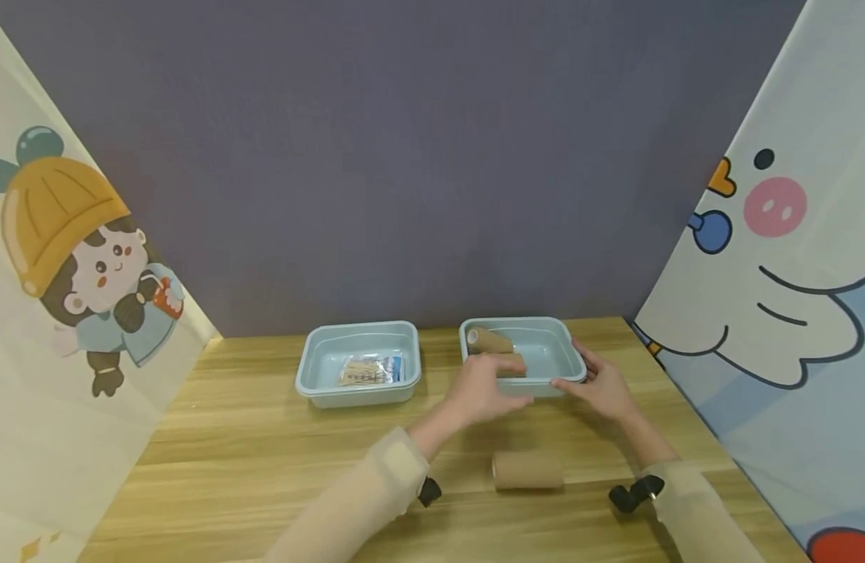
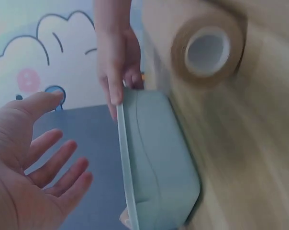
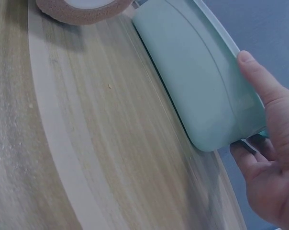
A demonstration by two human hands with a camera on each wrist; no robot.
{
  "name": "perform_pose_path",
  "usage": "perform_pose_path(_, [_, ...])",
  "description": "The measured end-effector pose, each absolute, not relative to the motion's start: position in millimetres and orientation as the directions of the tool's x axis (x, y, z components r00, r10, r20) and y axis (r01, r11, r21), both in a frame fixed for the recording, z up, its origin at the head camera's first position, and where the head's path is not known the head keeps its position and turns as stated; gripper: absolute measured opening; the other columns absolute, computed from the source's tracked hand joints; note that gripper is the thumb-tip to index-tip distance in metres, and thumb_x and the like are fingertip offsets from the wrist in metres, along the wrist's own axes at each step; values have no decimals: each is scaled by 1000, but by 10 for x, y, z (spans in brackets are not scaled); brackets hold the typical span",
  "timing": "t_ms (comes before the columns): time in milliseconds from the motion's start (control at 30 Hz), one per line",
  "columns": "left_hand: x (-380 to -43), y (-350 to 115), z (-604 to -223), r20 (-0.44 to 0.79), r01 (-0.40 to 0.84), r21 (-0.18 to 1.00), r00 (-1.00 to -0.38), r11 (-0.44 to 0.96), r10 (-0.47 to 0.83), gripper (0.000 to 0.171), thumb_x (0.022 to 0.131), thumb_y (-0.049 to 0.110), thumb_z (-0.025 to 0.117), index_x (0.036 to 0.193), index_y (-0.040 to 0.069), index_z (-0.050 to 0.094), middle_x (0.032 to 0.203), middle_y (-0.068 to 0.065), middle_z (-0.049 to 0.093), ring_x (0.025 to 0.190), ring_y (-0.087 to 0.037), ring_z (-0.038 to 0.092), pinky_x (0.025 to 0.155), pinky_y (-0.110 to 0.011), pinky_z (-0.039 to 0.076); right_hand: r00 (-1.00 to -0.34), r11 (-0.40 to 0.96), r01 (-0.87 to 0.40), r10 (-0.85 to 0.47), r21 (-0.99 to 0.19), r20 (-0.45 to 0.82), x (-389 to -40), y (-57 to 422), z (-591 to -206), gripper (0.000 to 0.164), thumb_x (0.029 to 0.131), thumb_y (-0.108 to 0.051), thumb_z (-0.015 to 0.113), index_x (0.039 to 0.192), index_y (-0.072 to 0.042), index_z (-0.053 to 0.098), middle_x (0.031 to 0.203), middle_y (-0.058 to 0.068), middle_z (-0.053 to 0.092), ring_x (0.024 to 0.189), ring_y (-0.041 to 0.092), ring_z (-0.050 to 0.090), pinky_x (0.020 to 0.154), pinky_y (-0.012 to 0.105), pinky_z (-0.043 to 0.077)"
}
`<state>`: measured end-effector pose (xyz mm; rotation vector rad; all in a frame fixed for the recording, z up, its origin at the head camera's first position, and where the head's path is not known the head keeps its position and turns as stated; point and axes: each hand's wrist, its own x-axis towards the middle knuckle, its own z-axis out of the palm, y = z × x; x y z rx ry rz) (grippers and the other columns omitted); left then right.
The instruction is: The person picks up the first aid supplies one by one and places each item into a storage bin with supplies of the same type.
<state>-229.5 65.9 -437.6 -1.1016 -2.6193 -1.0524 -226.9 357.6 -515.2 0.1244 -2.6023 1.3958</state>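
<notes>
A pale blue plastic bin [image 1: 550, 358] stands at the right back of the table, with two brown rolls inside: one roll [image 1: 490, 341] at the far left, another roll [image 1: 514, 365] nearer and partly behind my left hand. My left hand [image 1: 483, 391] is over the bin's near left side; the left wrist view shows its fingers spread and nothing in them. At the bin's right end, my right hand [image 1: 603, 387] grips the corner, thumb [image 3: 252, 67] on the rim and fingers round the end. A third brown roll [image 1: 528, 471] with a white core lies on the table in front.
To the left stands a matching blue bin [image 1: 362, 398] holding a clear packet [image 1: 371, 371] of thin pale sticks. A dark grey panel [image 1: 432, 172] rises behind the wooden table [image 1: 214, 453]. Cartoon-printed sheets [image 1: 791, 274] flank both sides.
</notes>
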Motion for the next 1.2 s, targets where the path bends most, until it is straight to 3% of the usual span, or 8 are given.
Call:
perform_pose_path(367, [-2004, 585, -4442, 336, 684, 576, -697, 447, 633, 51, 85, 35, 91, 128, 12, 77, 127, -2, 79, 116, -15, 74, 97, -21, 60, -978, 586, -156, 19, -795, 206, -2273, 3580, -5146, 98, 92, -26, 86, 166, -1, 28, 165, 33, 40, 142, 51, 53, 95, 11, 52])
perform_pose_path(600, [-1885, 575, -4504, 303, 692, 592, -666, 413, 682, 54, 86, 35, 90, 132, 11, 75, 134, -1, 76, 128, -14, 70, 110, -24, 55, -983, 610, -123, 32, -782, 180, -2275, 3578, -5134, 100, 92, -31, 86, 168, -3, 26, 166, 32, 38, 145, 52, 50, 108, 41, 56])
perform_pose_path(733, [-1826, 581, -4549, 274, 686, 598, -661, 414, 699, 55, 86, 35, 90, 133, 12, 74, 135, -2, 75, 128, -15, 69, 109, -24, 55, -986, 611, -113, 31, -783, 167, -2269, 3576, -5128, 101, 93, -33, 85, 168, -5, 24, 165, 34, 37, 145, 53, 50, 110, 50, 55])
perform_pose_path(867, [-1784, 590, -4602, 264, 691, 587, -655, 421, 708, 55, 85, 34, 91, 133, 14, 74, 135, -2, 75, 126, -15, 70, 105, -22, 57, -987, 609, -105, 32, -786, 156, -2266, 3572, -5123, 102, 92, -34, 85, 168, -5, 24, 165, 34, 37, 145, 53, 49, 109, 46, 56])
perform_pose_path(1067, [-1731, 654, -4706, 247, 695, 600, -633, 397, 733, 55, 85, 32, 91, 134, 11, 74, 136, -3, 75, 128, -14, 70, 109, -22, 55, -989, 602, -88, 43, -793, 142, -2275, 3582, -5123, 102, 92, -36, 86, 169, -7, 25, 166, 33, 37, 146, 52, 49, 104, 31, 57])
perform_pose_path(1200, [-1686, 720, -4745, 243, 714, 567, -621, 410, 745, 56, 85, 37, 90, 134, 14, 75, 135, 0, 75, 129, -11, 68, 110, -19, 52, -989, 610, -84, 45, -788, 140, -2281, 3589, -5124, 103, 91, -37, 86, 168, -6, 25, 166, 33, 37, 146, 52, 48, 102, 26, 56])
